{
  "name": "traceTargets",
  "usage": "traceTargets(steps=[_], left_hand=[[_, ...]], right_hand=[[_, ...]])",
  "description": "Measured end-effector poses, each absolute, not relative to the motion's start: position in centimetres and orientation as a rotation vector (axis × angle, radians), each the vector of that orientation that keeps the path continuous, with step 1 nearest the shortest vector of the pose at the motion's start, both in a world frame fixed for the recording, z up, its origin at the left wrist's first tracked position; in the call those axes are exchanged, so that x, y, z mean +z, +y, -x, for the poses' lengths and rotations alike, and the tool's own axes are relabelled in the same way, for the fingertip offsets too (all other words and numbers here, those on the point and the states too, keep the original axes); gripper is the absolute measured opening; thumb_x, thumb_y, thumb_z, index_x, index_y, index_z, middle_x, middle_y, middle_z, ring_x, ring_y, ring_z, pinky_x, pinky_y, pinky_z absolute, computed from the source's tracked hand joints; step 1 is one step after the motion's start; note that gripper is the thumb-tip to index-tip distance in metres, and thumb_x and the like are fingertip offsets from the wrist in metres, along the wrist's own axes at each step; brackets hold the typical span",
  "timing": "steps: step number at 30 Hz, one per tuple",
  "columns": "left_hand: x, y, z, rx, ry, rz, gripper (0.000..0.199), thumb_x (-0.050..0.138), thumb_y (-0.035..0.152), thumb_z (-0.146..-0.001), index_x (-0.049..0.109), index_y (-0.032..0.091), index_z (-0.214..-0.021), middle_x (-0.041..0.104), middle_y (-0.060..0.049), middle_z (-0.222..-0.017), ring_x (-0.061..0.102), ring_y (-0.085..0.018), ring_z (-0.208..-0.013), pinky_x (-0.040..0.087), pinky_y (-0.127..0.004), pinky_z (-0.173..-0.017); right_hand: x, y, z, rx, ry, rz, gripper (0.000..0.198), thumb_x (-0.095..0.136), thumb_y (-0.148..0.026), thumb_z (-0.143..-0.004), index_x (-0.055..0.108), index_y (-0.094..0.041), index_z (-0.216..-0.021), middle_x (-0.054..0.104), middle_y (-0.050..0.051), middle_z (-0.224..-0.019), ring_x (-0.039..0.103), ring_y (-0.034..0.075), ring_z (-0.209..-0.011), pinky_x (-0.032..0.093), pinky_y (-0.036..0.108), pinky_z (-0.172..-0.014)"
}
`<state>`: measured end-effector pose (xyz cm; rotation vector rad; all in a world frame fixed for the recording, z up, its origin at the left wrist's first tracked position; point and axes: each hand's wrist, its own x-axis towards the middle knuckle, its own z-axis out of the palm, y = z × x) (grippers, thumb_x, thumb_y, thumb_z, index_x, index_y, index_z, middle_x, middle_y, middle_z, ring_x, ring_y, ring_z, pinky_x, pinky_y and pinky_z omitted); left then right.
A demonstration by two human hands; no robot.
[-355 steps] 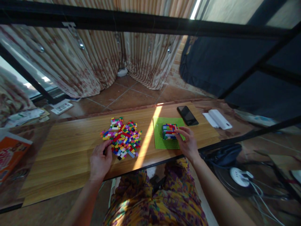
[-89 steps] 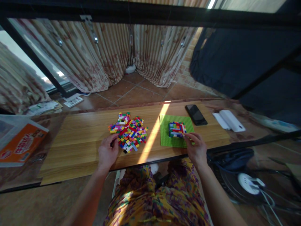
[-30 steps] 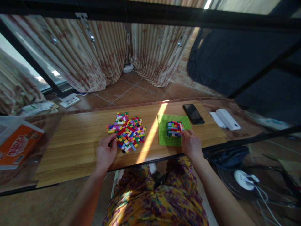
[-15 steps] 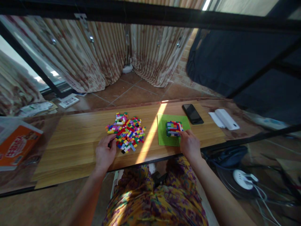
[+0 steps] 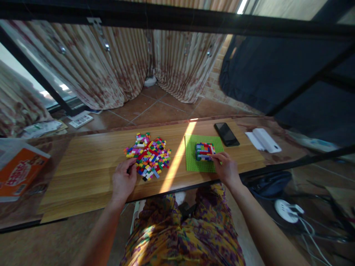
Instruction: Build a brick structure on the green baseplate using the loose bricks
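A loose heap of small colourful toy bricks [image 5: 151, 157] lies on the wooden table. At its left edge rests my left hand [image 5: 124, 177], fingers curled and thumb close to the index finger; whatever they may pinch is too small to make out. On a green studded baseplate [image 5: 191, 162] stands a low block built of many-coloured bricks [image 5: 204, 151], with red and white on top. My right hand [image 5: 227, 168] reaches to the build's right front corner, its thumb and index fingertip pinched together there. Any piece between those fingertips is hidden.
A black phone [image 5: 226, 134] lies behind the baseplate to the right, and a white object [image 5: 266, 140] sits farther right. An orange and white box [image 5: 22, 170] is at the far left. A sunlit stripe [image 5: 177, 159] crosses the wooden tabletop [image 5: 91, 166].
My right hand has shifted slightly and turned at the build's corner, so its thumb and index finger show more clearly. My left hand stays by the heap.
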<state>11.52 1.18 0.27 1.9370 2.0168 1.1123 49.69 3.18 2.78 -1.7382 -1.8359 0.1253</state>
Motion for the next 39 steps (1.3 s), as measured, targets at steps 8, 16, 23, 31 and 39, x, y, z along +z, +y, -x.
traceTargets(steps=[8,16,23,31,39], left_hand=[[0.6,1.1,-11.6,1.09,2.02,-1.927,0.027,0.047,0.03,-0.086,0.065,0.02,-0.104,0.071,-0.007,-0.1,0.064,-0.022,-0.094,0.05,-0.036,-0.088],[0.7,1.0,-11.7,1.114,2.005,-1.911,0.027,0.048,0.029,-0.087,0.065,0.02,-0.106,0.071,-0.007,-0.102,0.064,-0.021,-0.097,0.05,-0.035,-0.09],[0.4,1.1,-11.6,1.124,1.996,-1.906,0.026,0.049,0.029,-0.086,0.065,0.019,-0.104,0.071,-0.007,-0.1,0.065,-0.021,-0.095,0.051,-0.034,-0.089],[0.5,1.1,-11.6,1.112,1.992,-1.897,0.028,0.048,0.03,-0.086,0.065,0.02,-0.106,0.071,-0.007,-0.1,0.065,-0.021,-0.093,0.051,-0.035,-0.088],[0.5,1.1,-11.7,1.115,1.997,-1.92,0.027,0.048,0.029,-0.086,0.065,0.019,-0.105,0.071,-0.008,-0.101,0.065,-0.021,-0.094,0.051,-0.036,-0.088]], right_hand=[[2.7,3.0,-49.9,0.172,-1.832,1.69,0.027,0.049,-0.031,-0.091,0.072,-0.018,-0.091,0.066,0.008,-0.091,0.062,0.019,-0.082,0.047,0.03,-0.074],[2.5,2.9,-50.2,0.104,-1.864,1.692,0.027,0.048,-0.03,-0.091,0.072,-0.018,-0.09,0.066,0.008,-0.091,0.063,0.019,-0.081,0.047,0.03,-0.073],[2.9,2.4,-50.1,0.048,-1.916,1.752,0.027,0.047,-0.029,-0.092,0.072,-0.018,-0.091,0.066,0.008,-0.091,0.062,0.019,-0.083,0.046,0.03,-0.074],[3.9,1.9,-50.0,0.038,-1.973,1.862,0.023,0.05,-0.025,-0.089,0.072,-0.019,-0.087,0.067,0.007,-0.089,0.061,0.018,-0.08,0.043,0.028,-0.069],[3.6,2.1,-50.0,0.06,-1.931,1.866,0.022,0.051,-0.027,-0.089,0.072,-0.019,-0.087,0.067,0.006,-0.087,0.061,0.018,-0.078,0.041,0.028,-0.067]])
